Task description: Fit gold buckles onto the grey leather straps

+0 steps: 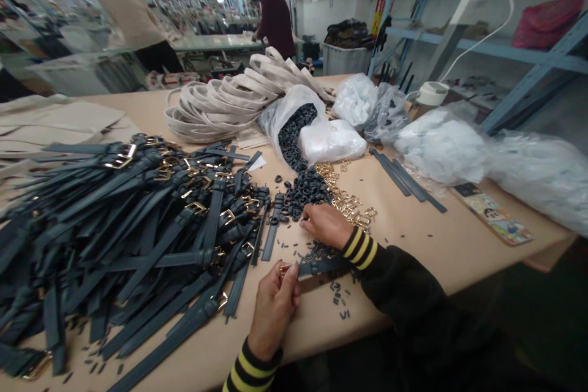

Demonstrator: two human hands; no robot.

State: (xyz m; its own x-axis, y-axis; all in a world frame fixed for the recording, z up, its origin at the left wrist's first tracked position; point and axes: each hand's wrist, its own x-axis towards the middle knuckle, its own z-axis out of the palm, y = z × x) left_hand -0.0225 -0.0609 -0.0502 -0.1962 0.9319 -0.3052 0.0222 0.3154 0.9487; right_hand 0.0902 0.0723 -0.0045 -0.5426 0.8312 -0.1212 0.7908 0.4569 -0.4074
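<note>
My left hand (275,309) pinches the gold-buckle end of a dark leather strap (321,267), which runs rightward below my right wrist. My right hand (328,225) is at the near edge of a pile of small black loops (307,191). Its thumb and fingers are pressed together, and what they hold, if anything, is hidden. Gold buckles (353,205) lie scattered just beyond that hand. Small dark pieces (340,297) are strewn on the table around the strap.
A big heap of buckled dark straps (151,226) covers the left side. Behind stand coiled beige straps (220,104) and a plastic bag (275,111) spilling black loops. Loose strips (407,177), a cartoon-printed phone case (498,214) and stuffed bags (441,144) lie right. Two people work farther back.
</note>
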